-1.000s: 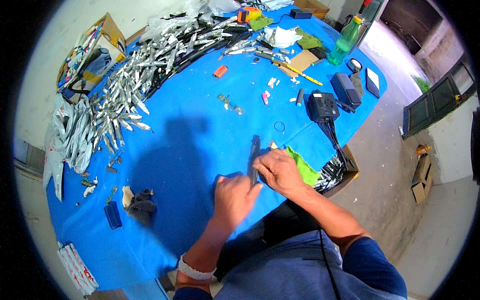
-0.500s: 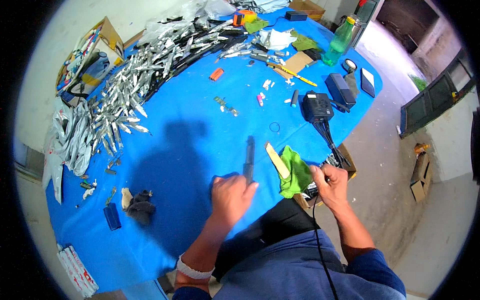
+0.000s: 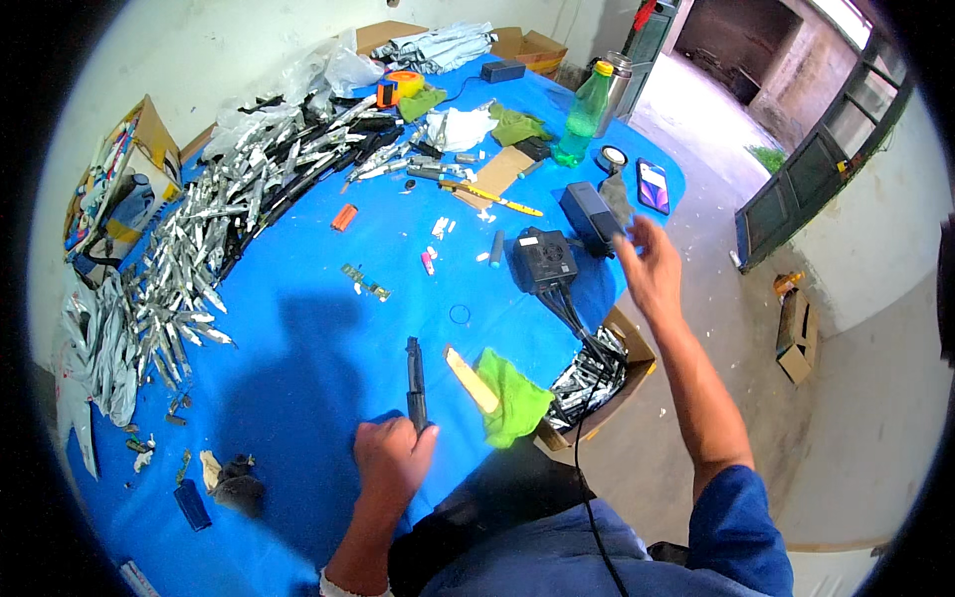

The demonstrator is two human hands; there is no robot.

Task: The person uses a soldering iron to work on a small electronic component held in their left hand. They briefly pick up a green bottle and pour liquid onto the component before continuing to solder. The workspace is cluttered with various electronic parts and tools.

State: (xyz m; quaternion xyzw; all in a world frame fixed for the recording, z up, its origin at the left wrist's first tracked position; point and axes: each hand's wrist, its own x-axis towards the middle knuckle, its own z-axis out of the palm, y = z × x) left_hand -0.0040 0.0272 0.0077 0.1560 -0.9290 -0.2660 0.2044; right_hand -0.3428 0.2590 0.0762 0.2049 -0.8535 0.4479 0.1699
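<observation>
My left hand [image 3: 394,458] is closed round the near end of a slim dark casing [image 3: 415,373], which points away from me over the blue cloth. My right hand [image 3: 652,269] reaches over the table's right edge with its fingers apart, close to a dark oblong box [image 3: 592,219]; whether the fingertips touch it I cannot tell. A grey cloth [image 3: 616,196] lies just beyond that hand. Between my arms are a bright green cloth [image 3: 515,400] and a flat yellowish strip [image 3: 472,380]. Left of the oblong box sits a black power unit [image 3: 546,261] with thick cables.
A long heap of slim silver and black parts [image 3: 239,189] covers the far left. At the right edge an open carton [image 3: 637,370] holds more of them. A green bottle [image 3: 582,119], a phone [image 3: 653,186] and a tape roll [image 3: 612,157] stand or lie at the far right.
My right hand has moved from beside the green cloth, forward to the oblong box, and its fingers have spread. My left hand still grips the casing. The view has turned right.
</observation>
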